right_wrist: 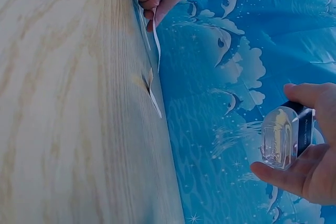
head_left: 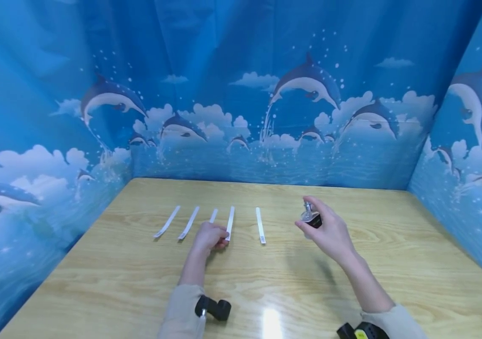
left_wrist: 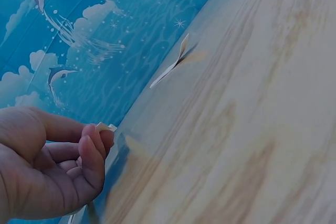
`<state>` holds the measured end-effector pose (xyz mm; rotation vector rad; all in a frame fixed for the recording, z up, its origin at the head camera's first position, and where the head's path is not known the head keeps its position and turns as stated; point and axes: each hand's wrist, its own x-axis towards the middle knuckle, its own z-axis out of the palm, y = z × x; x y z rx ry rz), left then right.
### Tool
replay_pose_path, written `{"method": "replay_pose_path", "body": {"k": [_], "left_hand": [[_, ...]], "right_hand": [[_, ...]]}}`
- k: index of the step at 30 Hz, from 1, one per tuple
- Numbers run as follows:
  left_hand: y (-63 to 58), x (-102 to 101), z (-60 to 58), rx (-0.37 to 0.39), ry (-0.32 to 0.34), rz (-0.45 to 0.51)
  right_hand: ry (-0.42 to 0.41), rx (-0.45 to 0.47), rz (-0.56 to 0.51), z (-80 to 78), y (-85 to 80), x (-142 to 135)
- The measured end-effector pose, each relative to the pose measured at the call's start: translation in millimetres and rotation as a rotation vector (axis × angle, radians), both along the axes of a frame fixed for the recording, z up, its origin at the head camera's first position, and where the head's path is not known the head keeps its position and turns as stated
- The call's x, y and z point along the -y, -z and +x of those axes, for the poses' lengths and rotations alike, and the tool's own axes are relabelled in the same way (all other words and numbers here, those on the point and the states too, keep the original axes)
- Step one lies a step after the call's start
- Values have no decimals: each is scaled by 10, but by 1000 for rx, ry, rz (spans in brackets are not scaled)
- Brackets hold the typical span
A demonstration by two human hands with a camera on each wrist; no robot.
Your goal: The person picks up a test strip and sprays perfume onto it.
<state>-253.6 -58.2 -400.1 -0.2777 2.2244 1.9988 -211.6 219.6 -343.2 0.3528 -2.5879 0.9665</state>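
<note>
My left hand point(head_left: 210, 237) pinches the near end of a white paper test strip point(head_left: 231, 220) between thumb and fingers. In the right wrist view that strip point(right_wrist: 157, 44) sticks out from the fingertips. My right hand point(head_left: 335, 238) holds a clear glass perfume bottle point(head_left: 307, 216) above the table, gripped between thumb and fingers. The bottle point(right_wrist: 278, 136) has a black label on one side. Another strip point(head_left: 260, 226) lies between the hands, its end bent up in the left wrist view. One strip point(head_left: 213, 215) is partly hidden behind my left hand.
Two more white strips point(head_left: 167, 221) point(head_left: 189, 223) lie to the left on the wooden table point(head_left: 266, 282). A blue dolphin-print curtain point(head_left: 232, 89) hangs along the table's back and sides. Each sleeve carries a black wrist camera point(head_left: 213, 308).
</note>
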Motion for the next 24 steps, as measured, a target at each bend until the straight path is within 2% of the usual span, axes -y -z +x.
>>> {"method": "replay_pose_path", "body": {"k": [13, 24], "left_hand": [[11, 39, -5, 51, -3, -61], [20, 42, 31, 23, -6, -89]], "right_hand": [[3, -1, -4, -16, -1, -16], [7, -8, 1, -6, -11, -32]]}}
